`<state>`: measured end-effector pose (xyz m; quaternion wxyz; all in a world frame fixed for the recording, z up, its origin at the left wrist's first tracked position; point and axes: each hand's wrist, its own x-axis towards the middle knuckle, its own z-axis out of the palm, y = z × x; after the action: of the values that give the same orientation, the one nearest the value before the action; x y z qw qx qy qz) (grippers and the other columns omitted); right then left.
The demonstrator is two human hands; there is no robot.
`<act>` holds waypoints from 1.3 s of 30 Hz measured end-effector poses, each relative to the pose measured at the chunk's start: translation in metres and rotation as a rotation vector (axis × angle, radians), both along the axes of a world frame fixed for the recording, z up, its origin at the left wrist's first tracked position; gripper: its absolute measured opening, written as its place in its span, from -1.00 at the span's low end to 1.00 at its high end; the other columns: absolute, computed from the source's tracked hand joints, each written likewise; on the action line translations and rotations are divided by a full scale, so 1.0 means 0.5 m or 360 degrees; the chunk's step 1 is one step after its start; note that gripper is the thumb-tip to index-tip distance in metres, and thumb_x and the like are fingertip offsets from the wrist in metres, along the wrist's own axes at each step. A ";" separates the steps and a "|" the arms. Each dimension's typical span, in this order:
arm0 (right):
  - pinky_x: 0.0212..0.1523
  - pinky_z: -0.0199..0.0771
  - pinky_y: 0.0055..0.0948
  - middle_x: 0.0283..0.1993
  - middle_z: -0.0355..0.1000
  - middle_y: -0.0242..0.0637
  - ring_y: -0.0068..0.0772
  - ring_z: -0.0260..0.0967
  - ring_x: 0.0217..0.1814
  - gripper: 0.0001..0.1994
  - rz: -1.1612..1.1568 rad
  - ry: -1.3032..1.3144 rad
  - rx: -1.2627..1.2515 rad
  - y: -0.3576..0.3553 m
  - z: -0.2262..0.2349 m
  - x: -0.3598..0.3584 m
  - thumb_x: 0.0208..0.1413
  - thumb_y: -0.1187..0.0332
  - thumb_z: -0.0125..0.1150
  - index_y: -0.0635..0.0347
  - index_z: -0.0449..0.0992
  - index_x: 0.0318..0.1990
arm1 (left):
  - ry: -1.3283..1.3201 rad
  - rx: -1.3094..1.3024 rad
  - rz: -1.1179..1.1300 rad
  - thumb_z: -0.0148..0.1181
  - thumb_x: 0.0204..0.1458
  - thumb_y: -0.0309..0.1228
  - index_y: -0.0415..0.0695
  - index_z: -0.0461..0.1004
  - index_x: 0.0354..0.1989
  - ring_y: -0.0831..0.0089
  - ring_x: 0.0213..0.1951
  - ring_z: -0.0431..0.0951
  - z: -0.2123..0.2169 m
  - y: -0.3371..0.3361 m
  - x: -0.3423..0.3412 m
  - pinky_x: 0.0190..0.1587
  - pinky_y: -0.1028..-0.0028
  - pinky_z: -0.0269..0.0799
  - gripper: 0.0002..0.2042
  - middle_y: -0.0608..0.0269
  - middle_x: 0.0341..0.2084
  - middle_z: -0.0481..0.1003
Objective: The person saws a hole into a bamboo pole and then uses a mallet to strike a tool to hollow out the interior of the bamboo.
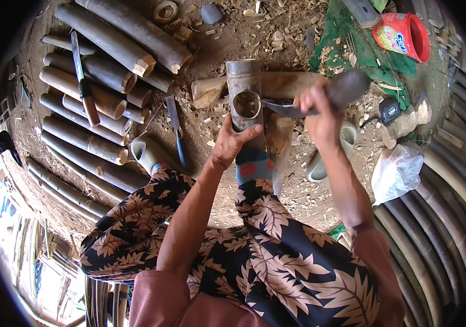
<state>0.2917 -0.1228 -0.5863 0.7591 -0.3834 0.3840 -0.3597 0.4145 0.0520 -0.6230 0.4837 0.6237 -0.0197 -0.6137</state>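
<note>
A short bamboo tube (244, 76) with a large round opening cut in its upper side lies across a wooden block (285, 84). My left hand (232, 139) grips its near part, thumb over the top and the other fingers partly hidden at the side. My right hand (320, 111) is closed around a curved knife (283, 109), whose blade tip reaches the right rim of the opening. A thick dark blurred end, seemingly its handle, sticks out beyond that hand. My socked foot (255, 168) is right by the tube's near end.
Cut bamboo lengths (86, 133) lie at left, with a large knife (82, 82) on them. Nearby are a chisel-like tool (177, 131) and a shoe (148, 152). Rightward are another shoe (331, 153), a tape measure (390, 110), a plastic bag (397, 173) and a red container (402, 35).
</note>
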 end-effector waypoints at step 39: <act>-0.04 0.38 -0.29 -0.39 0.24 -0.42 -0.36 0.29 -0.27 -0.82 0.1780 -0.0193 -0.1803 0.094 0.064 -0.001 -0.16 0.33 0.19 0.09 0.43 -0.34 | 0.0393 -0.0250 0.0227 0.50 -0.13 -0.11 -0.23 0.17 0.28 0.40 0.03 0.41 -0.022 0.030 0.010 0.17 0.39 0.28 -0.15 0.19 -0.01 0.44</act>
<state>0.2911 -0.0758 -0.5545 0.5364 -0.8263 -0.1484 -0.0862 0.4194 0.0669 -0.6341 0.5720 0.5037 0.0362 -0.6464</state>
